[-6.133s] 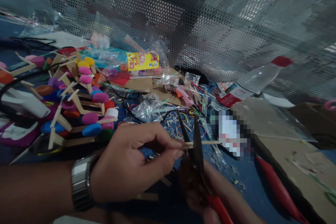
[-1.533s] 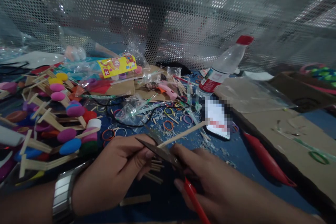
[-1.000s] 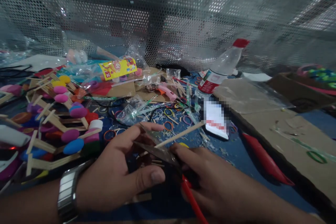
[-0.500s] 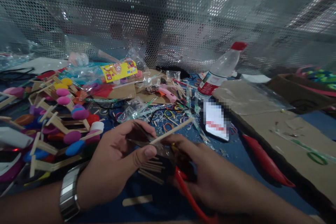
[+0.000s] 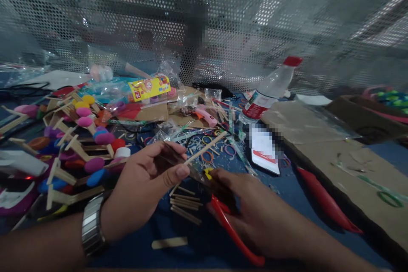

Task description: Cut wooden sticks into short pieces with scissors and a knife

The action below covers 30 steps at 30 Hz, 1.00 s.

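Note:
My left hand (image 5: 143,189) pinches a wooden craft stick (image 5: 205,148) between thumb and fingers; the stick points up to the right. My right hand (image 5: 245,206) is closed around red-handled shears (image 5: 234,238) with a small yellow part near the pivot. Their dark blades reach left to the stick at my left fingertips; whether they are parted is hard to see. Below my hands several thin stick pieces (image 5: 186,204) lie in a small heap on the blue table. A short round-ended stick piece (image 5: 169,243) lies nearer me.
Stick assemblies with coloured discs (image 5: 84,153) crowd the left. Behind my hands are scattered rubber bands (image 5: 207,156), a pink glue gun (image 5: 207,117) and a yellow-labelled plastic bag (image 5: 151,88). A bottle (image 5: 266,93), a phone (image 5: 264,153) and cardboard (image 5: 321,123) are to the right.
The view has shifted slightly. My right hand has moved a little down and away from my left fingers, showing more of the blade and the yellow part. The grip on the stick stays.

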### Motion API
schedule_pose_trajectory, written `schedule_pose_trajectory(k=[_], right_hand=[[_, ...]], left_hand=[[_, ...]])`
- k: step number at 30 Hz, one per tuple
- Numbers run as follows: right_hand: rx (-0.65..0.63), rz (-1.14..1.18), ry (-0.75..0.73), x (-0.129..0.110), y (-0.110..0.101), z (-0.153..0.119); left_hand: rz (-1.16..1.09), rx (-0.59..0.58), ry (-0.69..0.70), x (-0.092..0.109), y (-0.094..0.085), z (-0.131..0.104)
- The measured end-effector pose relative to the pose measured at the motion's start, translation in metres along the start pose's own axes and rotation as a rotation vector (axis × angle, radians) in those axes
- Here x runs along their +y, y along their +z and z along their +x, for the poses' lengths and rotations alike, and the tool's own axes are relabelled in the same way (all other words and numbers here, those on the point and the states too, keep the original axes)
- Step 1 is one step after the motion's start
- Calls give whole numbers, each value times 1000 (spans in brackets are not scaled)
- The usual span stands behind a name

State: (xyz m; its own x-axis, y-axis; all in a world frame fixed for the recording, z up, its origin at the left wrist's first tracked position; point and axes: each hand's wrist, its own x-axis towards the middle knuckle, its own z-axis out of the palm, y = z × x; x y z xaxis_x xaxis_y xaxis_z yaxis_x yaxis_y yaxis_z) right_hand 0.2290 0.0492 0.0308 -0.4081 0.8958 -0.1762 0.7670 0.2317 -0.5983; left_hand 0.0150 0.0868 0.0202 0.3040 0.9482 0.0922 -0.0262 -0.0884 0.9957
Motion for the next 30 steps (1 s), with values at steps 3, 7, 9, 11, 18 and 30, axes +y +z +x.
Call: schedule_pose_trajectory(k=[3,7,9,11,18,30], right_hand=[[-5,104,-50,3,0,0],[53,207,-108,11,0,0],[20,234,-97,11,0,0],[-18,265,-67,9,1,-1],[-47,463,96,0,4,-4],[-37,262,-93,2,9,-6]], left_hand=[[-27,-40,-12,-1,0,-3],[106,-132,-26,-4,-1,-6],[219,-199,-7,-6,-2,-6],[284,-238,14,-8,-3,-6],[367,-238,42,-5,-2,-5],[280,-277,-3,-3,4,-7]])
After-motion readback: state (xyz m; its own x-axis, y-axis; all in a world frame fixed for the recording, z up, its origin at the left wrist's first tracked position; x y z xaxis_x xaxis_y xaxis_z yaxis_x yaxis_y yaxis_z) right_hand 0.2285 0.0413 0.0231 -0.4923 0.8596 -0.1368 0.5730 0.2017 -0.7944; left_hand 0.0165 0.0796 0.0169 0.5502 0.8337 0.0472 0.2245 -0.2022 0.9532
